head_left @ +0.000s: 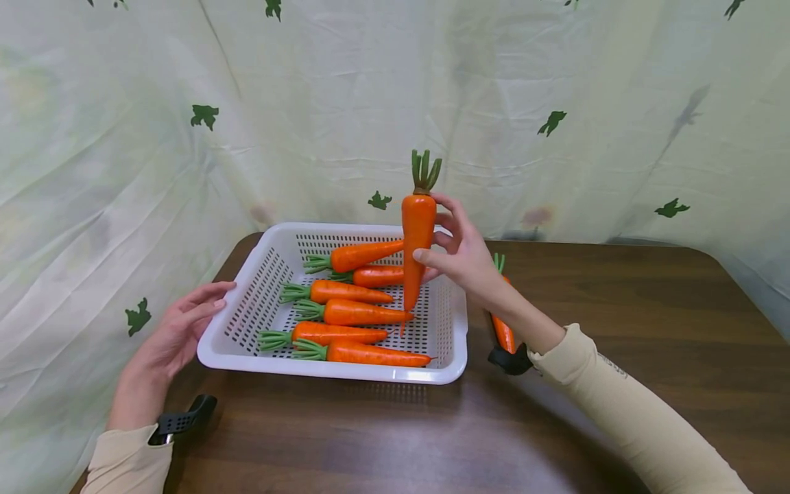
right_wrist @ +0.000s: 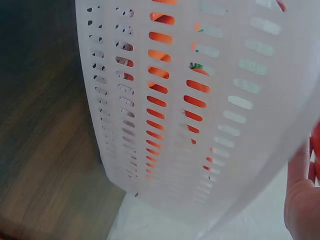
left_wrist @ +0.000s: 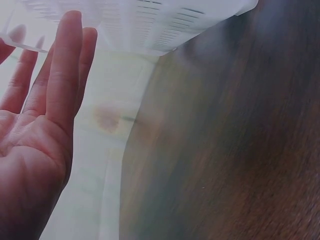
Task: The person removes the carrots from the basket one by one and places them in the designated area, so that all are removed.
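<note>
My right hand (head_left: 464, 257) holds a carrot (head_left: 419, 219) upright over the right part of a white perforated basket (head_left: 327, 371), its green stems up and its tip down. Thumb and fingers pinch it from the right. Inside the basket several carrots (head_left: 358, 313) lie crosswise, stems to the left. At the basket's left rim rests my left hand (head_left: 175, 333), its fingers nearly straight in the left wrist view. The right wrist view mostly shows the basket's outer wall (right_wrist: 172, 185), with orange visible through the slots. Only part of the right hand (right_wrist: 302, 207) appears there.
Another carrot (head_left: 505, 334) lies on the brown wooden table (head_left: 642, 322) right of the basket, partly hidden by the right forearm. A pale curtain (head_left: 481, 103) with green leaf shapes hangs behind the table and at its left. Black straps (head_left: 185, 420) circle both wrists.
</note>
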Available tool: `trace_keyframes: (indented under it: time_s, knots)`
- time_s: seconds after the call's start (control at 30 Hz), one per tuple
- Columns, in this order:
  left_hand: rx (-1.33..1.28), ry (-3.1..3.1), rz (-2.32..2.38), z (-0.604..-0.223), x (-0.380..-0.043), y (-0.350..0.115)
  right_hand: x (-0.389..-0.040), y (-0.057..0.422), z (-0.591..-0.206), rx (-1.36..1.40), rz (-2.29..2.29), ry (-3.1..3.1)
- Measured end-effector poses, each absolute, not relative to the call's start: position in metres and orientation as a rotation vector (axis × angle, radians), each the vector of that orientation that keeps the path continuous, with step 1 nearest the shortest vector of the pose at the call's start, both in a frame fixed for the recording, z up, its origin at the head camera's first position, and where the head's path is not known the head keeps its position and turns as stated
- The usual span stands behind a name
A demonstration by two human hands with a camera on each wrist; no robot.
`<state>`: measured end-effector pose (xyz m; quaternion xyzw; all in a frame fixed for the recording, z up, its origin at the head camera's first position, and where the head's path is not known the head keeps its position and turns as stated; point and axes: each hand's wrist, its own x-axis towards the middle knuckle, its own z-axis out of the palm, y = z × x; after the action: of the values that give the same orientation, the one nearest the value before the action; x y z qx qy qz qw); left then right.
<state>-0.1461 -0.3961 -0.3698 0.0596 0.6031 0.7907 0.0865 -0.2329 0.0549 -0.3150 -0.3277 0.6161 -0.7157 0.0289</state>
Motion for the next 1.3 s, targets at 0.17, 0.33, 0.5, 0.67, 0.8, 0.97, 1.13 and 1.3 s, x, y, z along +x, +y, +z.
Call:
trace_keyframes:
  time_s: [0.17,0.33,0.5,0.67,0.8,0.97,1.13,1.3]
  knots:
    - [0.175,1.799,2.358,-0.370,-0.146,-0.396,-0.226,0.067,-0.313,-0.961,-2.212,1.918]
    - [0.161,1.804,2.361,-0.371,-0.146,-0.395,-0.220,0.078,-0.311,-0.896,-2.216,1.960]
    - [0.156,1.814,2.360,-0.371,-0.146,-0.395,-0.215,0.089,-0.309,-0.841,-2.212,1.975]
    - [0.158,1.812,2.360,-0.370,-0.146,-0.395,-0.213,0.100,-0.308,-0.798,-2.193,1.991]
    - [0.165,1.821,2.352,-0.370,-0.146,-0.395,-0.211,0.110,-0.309,-0.767,-2.160,2.030]
    - [0.168,1.828,2.344,-0.370,-0.146,-0.394,-0.208,0.123,-0.311,-0.734,-2.117,2.081]
    - [0.183,1.810,2.347,-0.370,-0.145,-0.395,-0.205,0.136,-0.314,-0.700,-2.083,2.139]
    - [0.202,1.792,2.348,-0.371,-0.146,-0.396,-0.201,0.147,-0.317,-0.677,-2.064,2.178]
